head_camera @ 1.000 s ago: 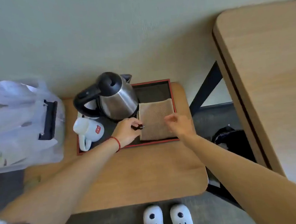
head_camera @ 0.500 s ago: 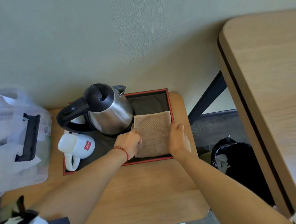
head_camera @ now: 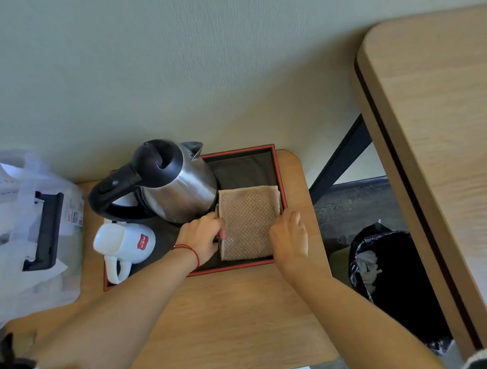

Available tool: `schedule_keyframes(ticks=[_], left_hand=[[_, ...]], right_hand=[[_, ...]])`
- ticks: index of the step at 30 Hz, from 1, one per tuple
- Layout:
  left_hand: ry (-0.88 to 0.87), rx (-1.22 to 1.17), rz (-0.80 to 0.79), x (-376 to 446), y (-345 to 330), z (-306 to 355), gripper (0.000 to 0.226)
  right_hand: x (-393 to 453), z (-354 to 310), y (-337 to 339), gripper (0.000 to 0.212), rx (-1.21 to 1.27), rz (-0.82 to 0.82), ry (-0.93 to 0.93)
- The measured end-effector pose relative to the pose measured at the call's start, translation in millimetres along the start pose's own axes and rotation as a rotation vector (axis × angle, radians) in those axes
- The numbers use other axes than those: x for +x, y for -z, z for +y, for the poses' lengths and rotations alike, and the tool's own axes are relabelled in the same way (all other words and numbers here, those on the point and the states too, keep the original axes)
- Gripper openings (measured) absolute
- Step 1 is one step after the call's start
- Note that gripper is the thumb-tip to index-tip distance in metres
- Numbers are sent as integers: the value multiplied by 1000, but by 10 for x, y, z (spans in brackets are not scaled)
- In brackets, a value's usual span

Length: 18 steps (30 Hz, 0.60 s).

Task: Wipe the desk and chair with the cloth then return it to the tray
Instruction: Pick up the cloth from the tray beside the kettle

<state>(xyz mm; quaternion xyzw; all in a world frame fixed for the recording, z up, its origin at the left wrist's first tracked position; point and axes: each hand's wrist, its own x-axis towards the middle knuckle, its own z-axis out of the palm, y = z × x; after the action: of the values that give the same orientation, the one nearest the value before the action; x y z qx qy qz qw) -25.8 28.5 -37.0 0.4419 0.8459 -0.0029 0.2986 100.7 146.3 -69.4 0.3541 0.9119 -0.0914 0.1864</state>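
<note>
A folded brown cloth [head_camera: 248, 221] lies flat in the right half of a black tray with a red rim [head_camera: 246, 161]. The tray stands on a small wooden side table [head_camera: 228, 313]. My left hand [head_camera: 202, 237] grips the cloth's left edge, fingers curled around it. On the cloth's right edge my right hand [head_camera: 290, 236] holds it the same way, partly over the tray rim. A larger wooden desk [head_camera: 444, 123] fills the right side. No chair can be made out.
A steel kettle with a black handle [head_camera: 170, 181] and a white mug on its side [head_camera: 124, 245] share the tray to the left. A plastic bag [head_camera: 17, 227] lies at far left. A black bin [head_camera: 394, 285] stands between table and desk. A wall is behind.
Both hands have closed in on the cloth's two side edges and now hold it in the tray. The camera has come closer.
</note>
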Motion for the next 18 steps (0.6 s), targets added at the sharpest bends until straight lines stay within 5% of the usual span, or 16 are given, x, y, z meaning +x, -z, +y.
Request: schedule_keyframes(ticks=[7, 15, 18], left_hand=[[17, -52, 23, -6, -18, -31, 15], [51, -59, 40, -24, -34, -61, 15], [82, -97, 62, -46, -60, -63, 15]], right_hand=[[55, 16, 64, 32, 33, -46, -41], [-123, 100, 260, 42, 511, 42, -176], [-164, 84, 398, 15, 754, 125, -20]])
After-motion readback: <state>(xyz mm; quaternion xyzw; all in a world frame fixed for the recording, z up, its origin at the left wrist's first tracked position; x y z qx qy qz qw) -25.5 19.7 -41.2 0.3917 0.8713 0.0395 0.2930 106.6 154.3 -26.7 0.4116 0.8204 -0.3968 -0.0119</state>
